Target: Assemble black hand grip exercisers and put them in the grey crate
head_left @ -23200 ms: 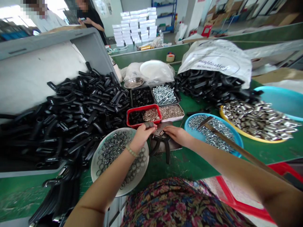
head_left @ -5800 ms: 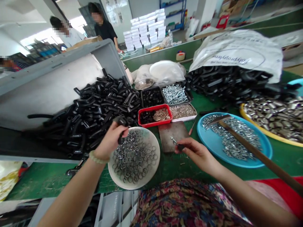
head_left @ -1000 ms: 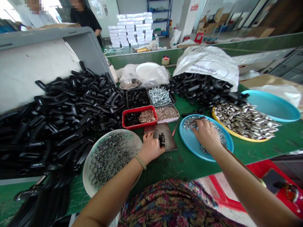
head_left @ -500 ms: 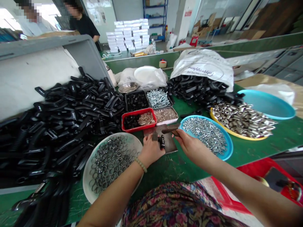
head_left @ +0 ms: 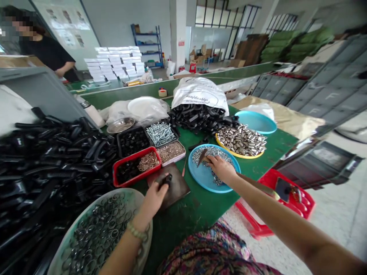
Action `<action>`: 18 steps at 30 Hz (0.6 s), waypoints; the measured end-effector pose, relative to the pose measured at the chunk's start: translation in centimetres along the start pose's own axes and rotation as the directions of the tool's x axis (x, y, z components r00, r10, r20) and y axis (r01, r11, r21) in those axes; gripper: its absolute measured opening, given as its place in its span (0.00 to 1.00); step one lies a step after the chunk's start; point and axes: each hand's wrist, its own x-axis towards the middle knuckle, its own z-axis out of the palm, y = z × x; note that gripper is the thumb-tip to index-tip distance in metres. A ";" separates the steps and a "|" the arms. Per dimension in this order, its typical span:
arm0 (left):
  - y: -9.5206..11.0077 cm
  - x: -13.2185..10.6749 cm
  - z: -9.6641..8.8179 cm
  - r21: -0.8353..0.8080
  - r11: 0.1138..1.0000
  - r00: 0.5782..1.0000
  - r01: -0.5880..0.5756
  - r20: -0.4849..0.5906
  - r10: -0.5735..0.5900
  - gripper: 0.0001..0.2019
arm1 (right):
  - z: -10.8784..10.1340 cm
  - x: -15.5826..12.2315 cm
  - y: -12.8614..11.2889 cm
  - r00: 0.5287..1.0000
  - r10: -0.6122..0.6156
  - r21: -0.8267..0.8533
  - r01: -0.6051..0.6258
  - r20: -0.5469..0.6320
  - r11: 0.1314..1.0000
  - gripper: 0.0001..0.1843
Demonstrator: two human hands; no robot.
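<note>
My left hand (head_left: 155, 196) is closed around a black plastic part (head_left: 168, 178) over a dark metal plate (head_left: 179, 188). My right hand (head_left: 222, 168) is above a blue tray (head_left: 197, 179) of small shiny metal nuts (head_left: 219, 152). A hammer (head_left: 202, 157) is in its grip, the head pointing left over the nuts. Some fingertips of this hand are hidden, so I cannot tell if they also touch a nut. Beside the metal plate lies a thin tool with a reddish end (head_left: 184, 171).
Left of me, a pale bowl (head_left: 143, 194) holds metal rings near a large heap of black handles (head_left: 57, 168). Ahead are a red tray (head_left: 114, 172), a box of screws (head_left: 160, 133) and a yellow tray (head_left: 243, 156) of metal sleeves. A person (head_left: 43, 53) stands behind the bench.
My right hand has moved off the metal plate to the right, over the nuts, still with the hammer. My left hand keeps the black part at the plate. The view has turned right.
</note>
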 end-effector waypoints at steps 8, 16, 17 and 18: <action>3.4 -0.6 -1.8 -0.829 0.512 0.946 0.225 0.058 -0.320 0.14 | -1.7 5.0 12.1 0.936 0.350 -0.079 -0.346 0.046 0.935 0.18; 4.0 -0.3 1.0 -0.759 0.650 0.958 0.025 -0.167 -0.232 0.30 | -0.6 5.6 13.0 0.942 0.322 -0.106 -0.312 0.095 0.944 0.18; 4.1 -0.5 0.9 -0.761 0.648 0.965 0.028 -0.148 -0.215 0.30 | -0.5 5.7 13.0 0.944 0.320 -0.114 -0.310 0.084 0.944 0.18; 4.1 -0.7 0.9 -0.759 0.650 0.970 0.026 -0.137 -0.199 0.29 | -0.4 6.0 13.1 0.947 0.314 -0.120 -0.304 0.072 0.945 0.18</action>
